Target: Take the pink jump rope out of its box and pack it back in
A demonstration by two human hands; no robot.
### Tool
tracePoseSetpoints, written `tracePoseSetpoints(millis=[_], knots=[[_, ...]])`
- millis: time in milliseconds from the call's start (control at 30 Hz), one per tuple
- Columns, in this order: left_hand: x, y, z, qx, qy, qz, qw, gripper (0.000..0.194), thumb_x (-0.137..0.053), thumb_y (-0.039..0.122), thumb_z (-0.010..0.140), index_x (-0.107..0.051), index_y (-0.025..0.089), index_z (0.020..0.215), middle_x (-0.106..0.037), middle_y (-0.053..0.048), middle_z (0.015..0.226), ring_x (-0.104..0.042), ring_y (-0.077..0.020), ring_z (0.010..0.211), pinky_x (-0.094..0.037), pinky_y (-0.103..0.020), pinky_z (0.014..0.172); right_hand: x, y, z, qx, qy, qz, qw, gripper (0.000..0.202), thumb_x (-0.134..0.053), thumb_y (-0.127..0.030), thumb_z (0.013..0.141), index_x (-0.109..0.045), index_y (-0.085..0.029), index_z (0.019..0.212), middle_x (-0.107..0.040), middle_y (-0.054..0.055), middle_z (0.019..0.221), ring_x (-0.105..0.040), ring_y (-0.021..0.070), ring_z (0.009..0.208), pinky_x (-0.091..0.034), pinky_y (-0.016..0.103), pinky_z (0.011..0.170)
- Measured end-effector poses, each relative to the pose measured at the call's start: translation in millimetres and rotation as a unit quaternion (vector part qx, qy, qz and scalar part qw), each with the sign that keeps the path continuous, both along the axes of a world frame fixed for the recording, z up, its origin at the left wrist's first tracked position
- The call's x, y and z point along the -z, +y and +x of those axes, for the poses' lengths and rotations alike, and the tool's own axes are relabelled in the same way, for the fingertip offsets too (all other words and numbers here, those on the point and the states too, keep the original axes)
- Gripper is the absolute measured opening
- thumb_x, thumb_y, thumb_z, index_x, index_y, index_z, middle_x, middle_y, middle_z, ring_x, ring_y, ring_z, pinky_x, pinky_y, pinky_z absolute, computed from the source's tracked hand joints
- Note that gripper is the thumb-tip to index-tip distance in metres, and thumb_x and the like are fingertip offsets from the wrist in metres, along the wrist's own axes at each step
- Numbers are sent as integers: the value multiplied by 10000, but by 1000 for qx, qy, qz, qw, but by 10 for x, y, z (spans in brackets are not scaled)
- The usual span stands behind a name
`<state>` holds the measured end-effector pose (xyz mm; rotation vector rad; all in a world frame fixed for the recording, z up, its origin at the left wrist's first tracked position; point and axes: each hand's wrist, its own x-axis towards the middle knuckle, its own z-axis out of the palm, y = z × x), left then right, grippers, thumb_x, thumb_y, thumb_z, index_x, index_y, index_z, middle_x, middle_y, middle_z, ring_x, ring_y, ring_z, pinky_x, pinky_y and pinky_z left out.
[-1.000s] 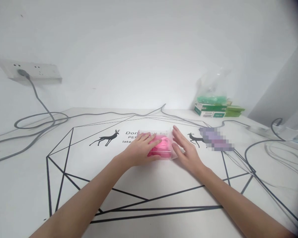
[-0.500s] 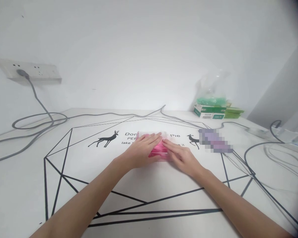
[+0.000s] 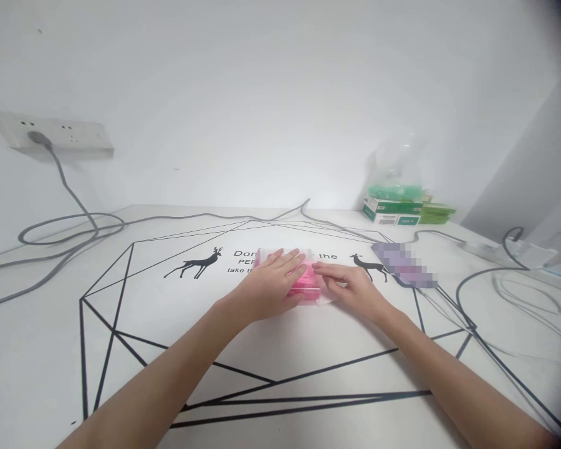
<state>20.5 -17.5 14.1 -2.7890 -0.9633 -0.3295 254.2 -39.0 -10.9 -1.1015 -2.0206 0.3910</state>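
A pink item in a clear plastic wrapping (image 3: 305, 293) lies flat on the white table mat (image 3: 262, 343) with printed lines, words and deer. Over its left part rests my left hand (image 3: 275, 284), palm down, fingers spread. At its right edge is my right hand (image 3: 350, 290), fingers bent and close together, their tips at the wrapping. Whether the right fingertips pinch the plastic is too small to tell. Most of the item's left side is hidden under the left hand.
Right of my hands lies a purple, pixelated phone-like object (image 3: 402, 265). Small boxes (image 3: 393, 212) carry a clear bag with green contents (image 3: 395, 181) by the wall. Grey cables (image 3: 206, 215) cross the back and left; a power strip (image 3: 486, 251) sits right, a wall socket (image 3: 75, 137) left.
My right hand has shifted slightly right, off the top of the pink item to its right edge. The left hand's fingers have spread wider. The view has moved slightly.
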Motion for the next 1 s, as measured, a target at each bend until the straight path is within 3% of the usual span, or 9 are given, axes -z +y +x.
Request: tracePoseSetpoints(millis=[133,233,367,500,633,733,867,1000], knots=[[34,-45,53,-8,-13,14,1000,560,-408,509,968,-422,189,1427,-426,-133,1493,-345,-384,1390,-233,-676,1093,-188,-29,88,-49,-35,-63,996,446,-553,-158,848,-641,-281,1268,-639,-5,1282,-608,248,1194,-517,404,1008],[68,-81,94,-1,-23,30,999,518,-408,472,977,-457,179,1400,-480,-134,1452,-394,-365,1362,-208,-663,1111,-270,-61,121,-74,-95,-75,990,540,-628,-231,844,-535,-313,1370,-580,-9,1350,-583,264,1223,-512,422,1008],[50,-154,137,-7,-36,9,999,494,-461,485,939,-519,199,1338,-521,-111,1419,-445,-328,1329,-92,-659,1143,-239,-66,105,-86,-139,-68,984,683,-670,-410,844,-401,-299,1462,-505,20,1426,-524,263,1284,-478,410,1041],[-26,-245,170,-32,-48,-35,998,475,-370,548,960,-582,246,1259,-528,-83,1417,-435,-300,1342,-45,-651,1148,-170,-46,85,-85,-158,-45,983,760,-685,-459,828,-343,-309,1490,-450,32,1471,-520,271,1288,-485,411,1031],[-43,-291,209,-29,-49,-28,998,580,-369,629,932,-568,220,1291,-480,-105,1459,-400,-316,1371,-179,-582,1154,-142,-30,98,-77,-170,-42,981,754,-652,-443,859,-298,-300,1510,-414,33,1493,-495,269,1311,-471,411,1046],[-1,-266,205,-13,-39,2,999,466,-438,506,939,-588,203,1261,-531,-112,1411,-451,-287,1334,-231,-524,1153,-129,-26,112,-74,-175,-29,981,765,-656,-452,852,-305,-287,1510,-396,34,1503,-479,267,1323,-460,400,1060],[76,-169,139,-9,-68,14,998,429,-439,469,947,-547,241,1293,-559,-78,1386,-503,-268,1275,-93,-603,1164,-101,-30,131,-76,-185,-17,980,678,-578,-392,903,-299,-287,1512,-330,12,1535,-417,250,1368,-404,399,1106],[134,-92,95,4,-87,34,996,478,-455,530,937,-515,258,1326,-523,-76,1422,-500,-304,1259,-39,-679,1129,-74,-19,166,-56,-170,-27,984,563,-431,-218,924,-381,-271,1482,-412,5,1503,-455,234,1349,-384,405,1110]])
